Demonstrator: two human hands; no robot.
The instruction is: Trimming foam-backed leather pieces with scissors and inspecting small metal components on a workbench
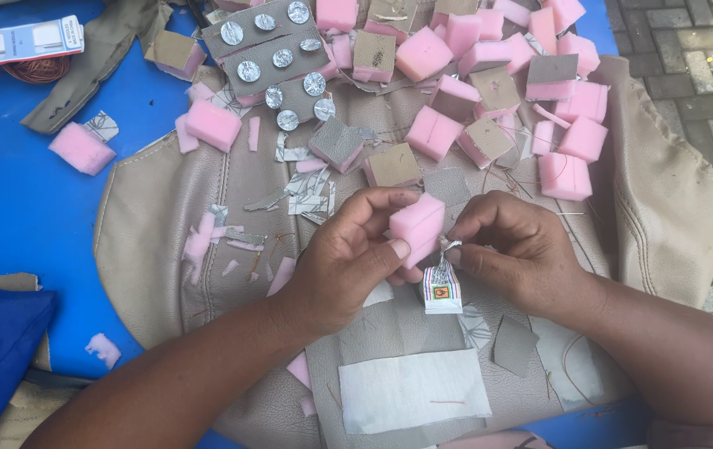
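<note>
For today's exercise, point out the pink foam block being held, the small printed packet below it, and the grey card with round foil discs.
pink foam block (416,223), head view, front face.
small printed packet (442,293), head view, front panel.
grey card (250,41), head view, bare centre.

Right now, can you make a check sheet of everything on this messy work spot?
Surface: beige leather-like cover over a blue sheet.
Job's things: pink foam block, small printed packet under it.
Clutter: pile of pink foam blocks, grey card with silver discs, foil scraps, white cloth piece.
Grippers: left hand pinches the block; right hand works at its edge.
Cables: copper wire coil.
Surroundings: paving stones.
</note>
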